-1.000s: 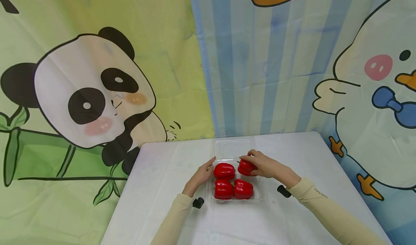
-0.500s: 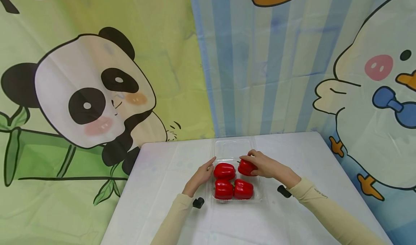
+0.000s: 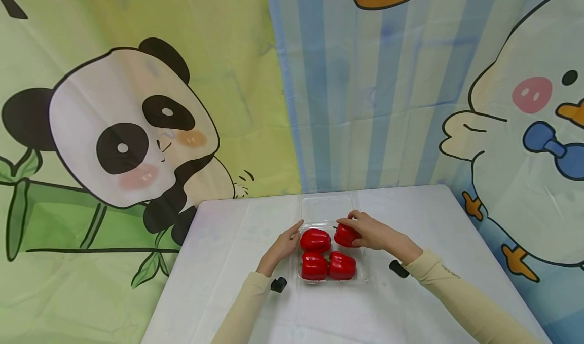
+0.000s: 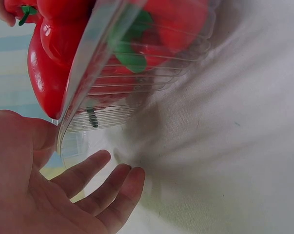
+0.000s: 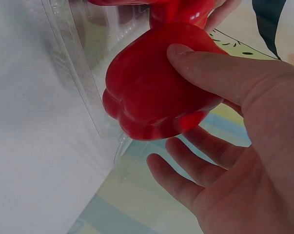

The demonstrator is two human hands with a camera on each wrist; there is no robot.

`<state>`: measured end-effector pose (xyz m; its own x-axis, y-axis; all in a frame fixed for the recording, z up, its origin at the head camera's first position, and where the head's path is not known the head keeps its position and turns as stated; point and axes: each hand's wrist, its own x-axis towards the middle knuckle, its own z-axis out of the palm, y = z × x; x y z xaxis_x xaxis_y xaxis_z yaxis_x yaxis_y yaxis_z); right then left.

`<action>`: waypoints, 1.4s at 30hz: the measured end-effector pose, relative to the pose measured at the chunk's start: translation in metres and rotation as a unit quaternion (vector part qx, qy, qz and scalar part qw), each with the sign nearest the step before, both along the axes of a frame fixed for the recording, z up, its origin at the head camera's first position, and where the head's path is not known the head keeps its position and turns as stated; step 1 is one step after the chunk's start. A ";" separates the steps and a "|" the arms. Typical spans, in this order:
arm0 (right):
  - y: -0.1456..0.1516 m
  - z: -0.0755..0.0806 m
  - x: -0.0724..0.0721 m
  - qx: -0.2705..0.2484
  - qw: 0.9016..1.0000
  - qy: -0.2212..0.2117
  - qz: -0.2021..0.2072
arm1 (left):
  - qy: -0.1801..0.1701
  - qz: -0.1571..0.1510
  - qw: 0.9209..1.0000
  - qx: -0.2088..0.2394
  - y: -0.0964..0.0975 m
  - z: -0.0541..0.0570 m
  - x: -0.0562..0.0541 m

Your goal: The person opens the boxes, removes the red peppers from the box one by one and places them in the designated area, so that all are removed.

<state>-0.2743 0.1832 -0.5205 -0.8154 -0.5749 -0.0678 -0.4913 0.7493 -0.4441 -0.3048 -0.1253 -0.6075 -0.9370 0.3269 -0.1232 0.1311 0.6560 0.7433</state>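
My right hand (image 3: 371,232) grips a red bell pepper (image 5: 151,83) over the back right part of a clear plastic clamshell box (image 3: 362,270). In the right wrist view its thumb lies across the pepper's side, and the lower fingers extend below. Three more bell peppers sit in the box: one at back left (image 3: 315,240), one at front left (image 3: 314,266) and one at front right (image 3: 342,266). At the box's left edge is my left hand (image 3: 284,245), index finger reaching to the back corner. The left wrist view shows its thumb at the rim, other fingers extended.
The box's clear lid (image 3: 328,208) lies folded back behind it on the white table (image 3: 246,232). A small black object (image 3: 278,284) shows by the left wrist, another black piece (image 3: 399,268) by the right. Printed cloth backdrops (image 3: 356,106) hang right behind the table.
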 end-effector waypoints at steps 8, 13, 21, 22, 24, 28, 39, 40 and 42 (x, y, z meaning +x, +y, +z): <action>0.000 0.001 0.000 -0.003 1.000 -0.003 -0.001 | 0.001 0.003 1.000 -0.005 0.001 0.000 0.000; 0.000 0.002 0.001 -0.001 1.000 -0.001 -0.002 | 0.003 0.002 1.000 -0.003 0.001 0.000 0.001; 0.000 0.005 0.001 -0.006 1.000 0.001 -0.002 | 0.003 -0.001 1.000 -0.002 0.001 0.000 0.000; 0.001 0.005 0.001 -0.005 1.000 0.001 -0.003 | 0.001 0.000 1.000 -0.003 0.001 0.000 0.000; 0.001 0.005 0.000 -0.004 1.000 0.003 -0.003 | 0.002 0.000 1.000 -0.003 0.001 -0.001 0.000; 0.003 0.005 -0.002 -0.001 1.000 0.009 -0.002 | 0.004 0.003 1.000 -0.006 0.001 -0.001 0.000; 0.005 0.008 -0.004 0.002 1.000 0.022 0.002 | -0.001 0.006 1.000 -0.005 0.001 -0.003 -0.001; 0.005 0.008 -0.005 0.002 1.000 0.024 0.003 | 0.000 0.005 1.000 -0.004 0.001 -0.003 -0.001; 0.005 0.009 -0.005 0.002 1.000 0.026 0.003 | 0.001 0.005 1.000 -0.004 0.000 -0.003 -0.001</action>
<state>-0.2794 0.1882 -0.5112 -0.8146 -0.5794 -0.0276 -0.5181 0.7482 -0.4143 -0.3055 -0.1248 -0.6103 -0.9409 0.3155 -0.1234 0.1261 0.6640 0.7370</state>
